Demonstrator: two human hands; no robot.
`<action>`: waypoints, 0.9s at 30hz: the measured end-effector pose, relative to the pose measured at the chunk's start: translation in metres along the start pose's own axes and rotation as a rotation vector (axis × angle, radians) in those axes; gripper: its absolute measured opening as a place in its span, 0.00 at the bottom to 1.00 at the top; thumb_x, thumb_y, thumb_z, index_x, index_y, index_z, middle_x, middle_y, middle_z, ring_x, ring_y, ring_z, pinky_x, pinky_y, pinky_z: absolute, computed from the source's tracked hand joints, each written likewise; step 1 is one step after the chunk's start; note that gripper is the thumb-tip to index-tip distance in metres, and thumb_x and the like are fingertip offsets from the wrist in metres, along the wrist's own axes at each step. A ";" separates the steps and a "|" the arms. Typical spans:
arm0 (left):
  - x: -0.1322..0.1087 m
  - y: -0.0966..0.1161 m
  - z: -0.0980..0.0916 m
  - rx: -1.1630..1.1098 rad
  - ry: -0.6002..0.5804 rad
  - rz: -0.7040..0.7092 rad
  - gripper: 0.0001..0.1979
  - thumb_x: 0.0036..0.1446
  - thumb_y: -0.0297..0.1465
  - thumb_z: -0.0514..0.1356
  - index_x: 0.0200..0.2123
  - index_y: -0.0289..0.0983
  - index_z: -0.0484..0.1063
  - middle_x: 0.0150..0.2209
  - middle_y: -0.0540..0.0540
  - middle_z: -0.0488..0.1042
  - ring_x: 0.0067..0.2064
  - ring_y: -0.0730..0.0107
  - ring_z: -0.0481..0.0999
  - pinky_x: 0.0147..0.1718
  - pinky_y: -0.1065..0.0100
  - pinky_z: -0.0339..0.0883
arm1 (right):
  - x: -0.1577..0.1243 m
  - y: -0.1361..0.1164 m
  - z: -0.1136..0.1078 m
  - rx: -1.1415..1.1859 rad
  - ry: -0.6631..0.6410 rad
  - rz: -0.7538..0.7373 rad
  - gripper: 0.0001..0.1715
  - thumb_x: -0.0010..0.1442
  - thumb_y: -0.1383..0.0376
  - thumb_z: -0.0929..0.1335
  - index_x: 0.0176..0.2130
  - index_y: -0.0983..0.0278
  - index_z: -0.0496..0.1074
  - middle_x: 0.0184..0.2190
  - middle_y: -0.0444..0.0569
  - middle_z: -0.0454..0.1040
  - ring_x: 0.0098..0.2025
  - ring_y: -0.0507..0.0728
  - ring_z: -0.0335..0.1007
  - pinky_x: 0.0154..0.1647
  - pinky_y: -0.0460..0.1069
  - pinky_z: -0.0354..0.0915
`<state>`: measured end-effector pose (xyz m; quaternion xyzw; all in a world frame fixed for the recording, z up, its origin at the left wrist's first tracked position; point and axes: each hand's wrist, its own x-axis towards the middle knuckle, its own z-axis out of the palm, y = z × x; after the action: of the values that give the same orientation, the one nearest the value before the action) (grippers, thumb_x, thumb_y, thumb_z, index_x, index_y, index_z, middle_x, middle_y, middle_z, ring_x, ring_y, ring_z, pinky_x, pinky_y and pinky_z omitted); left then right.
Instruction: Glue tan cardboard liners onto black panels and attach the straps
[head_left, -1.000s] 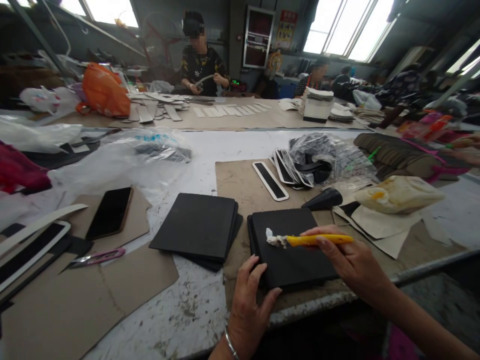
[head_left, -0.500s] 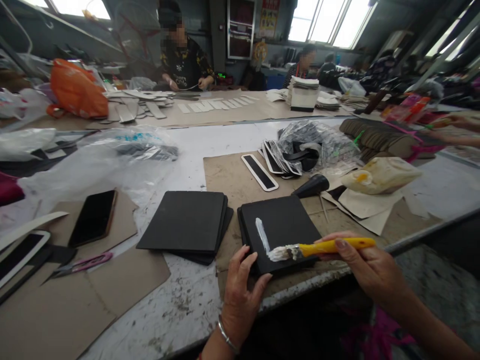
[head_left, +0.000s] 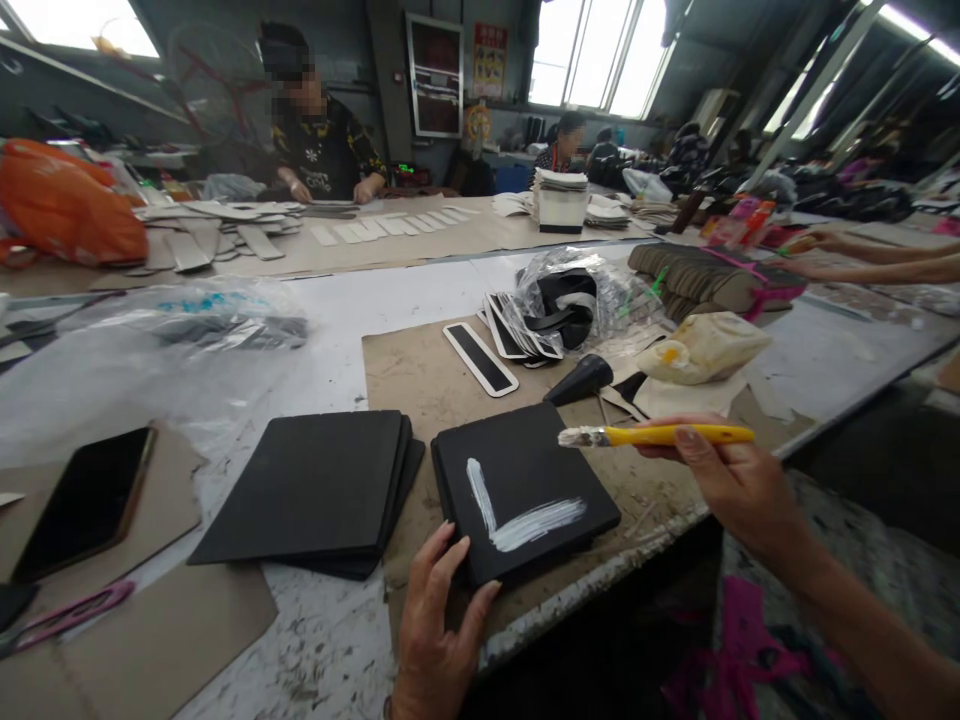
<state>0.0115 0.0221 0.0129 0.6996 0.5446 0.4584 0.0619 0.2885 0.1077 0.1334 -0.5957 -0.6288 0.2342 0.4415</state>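
Note:
My right hand [head_left: 724, 470] grips a paintbrush [head_left: 652, 435] by its yellow handle. White paste coats the bristles, which hover above the right side of a stack of black square sheets [head_left: 525, 450]. On the top sheet, two white strokes [head_left: 536, 525] form an L along the left and near sides. My left hand [head_left: 442, 610], fingers apart, rests its fingertips against the near left corner of this stack. A second pile of black sheets [head_left: 315, 480] lies to the left, slightly fanned.
Behind the stack are a black cone-shaped nozzle [head_left: 581, 378], white-edged black strips [head_left: 480, 358] and a clear plastic bag [head_left: 562, 290]. A stained yellowish container [head_left: 705, 348] stands right of them. At left lie a phone [head_left: 86, 500] and pink-handled snips [head_left: 75, 612]. A co-worker [head_left: 322, 150] works across the table.
The brush has lifted off the top sheet, up and to the right. The near stroke now extends further right across the sheet. My left hand stays at the corner; the view has shifted right.

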 end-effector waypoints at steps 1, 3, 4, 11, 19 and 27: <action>-0.001 -0.001 0.000 0.005 -0.014 0.001 0.16 0.57 0.30 0.59 0.49 0.35 0.65 0.50 0.38 0.67 0.51 0.62 0.70 0.47 0.61 0.72 | 0.006 0.001 0.005 -0.004 -0.025 -0.049 0.22 0.61 0.48 0.62 0.39 0.62 0.72 0.39 0.51 0.74 0.35 0.57 0.76 0.41 0.52 0.73; -0.002 -0.004 0.000 0.014 -0.035 0.001 0.17 0.57 0.29 0.59 0.50 0.35 0.64 0.51 0.38 0.67 0.52 0.62 0.70 0.48 0.62 0.71 | 0.012 0.005 0.010 -0.035 -0.102 -0.121 0.21 0.62 0.49 0.62 0.41 0.62 0.72 0.40 0.52 0.74 0.38 0.57 0.75 0.42 0.52 0.72; -0.003 -0.005 0.000 0.016 -0.038 0.003 0.17 0.57 0.29 0.59 0.50 0.35 0.64 0.51 0.38 0.66 0.52 0.62 0.70 0.48 0.62 0.71 | 0.013 0.006 0.009 -0.057 -0.148 -0.134 0.21 0.62 0.50 0.61 0.41 0.62 0.72 0.40 0.52 0.74 0.38 0.57 0.75 0.42 0.51 0.72; -0.003 -0.005 0.000 0.005 -0.043 0.017 0.18 0.56 0.29 0.59 0.50 0.35 0.64 0.52 0.38 0.66 0.53 0.62 0.70 0.49 0.63 0.70 | 0.000 -0.007 -0.020 -0.095 -0.267 -0.065 0.20 0.62 0.51 0.62 0.37 0.63 0.74 0.32 0.52 0.76 0.31 0.55 0.75 0.33 0.47 0.73; -0.004 -0.006 0.001 0.018 -0.033 0.028 0.17 0.56 0.29 0.60 0.49 0.34 0.65 0.51 0.38 0.66 0.53 0.63 0.69 0.50 0.65 0.69 | 0.001 0.000 -0.012 -0.107 -0.292 -0.140 0.17 0.62 0.53 0.63 0.40 0.61 0.74 0.36 0.50 0.76 0.35 0.55 0.75 0.37 0.48 0.73; -0.003 -0.004 0.001 0.014 0.002 0.022 0.16 0.57 0.31 0.59 0.48 0.35 0.65 0.50 0.38 0.67 0.51 0.62 0.70 0.48 0.62 0.70 | -0.014 -0.018 -0.033 -0.128 -0.244 -0.139 0.18 0.63 0.53 0.62 0.37 0.61 0.75 0.34 0.50 0.77 0.33 0.54 0.76 0.33 0.45 0.73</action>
<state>0.0094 0.0218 0.0082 0.7055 0.5400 0.4561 0.0512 0.3053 0.0830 0.1610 -0.5448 -0.7312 0.2331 0.3379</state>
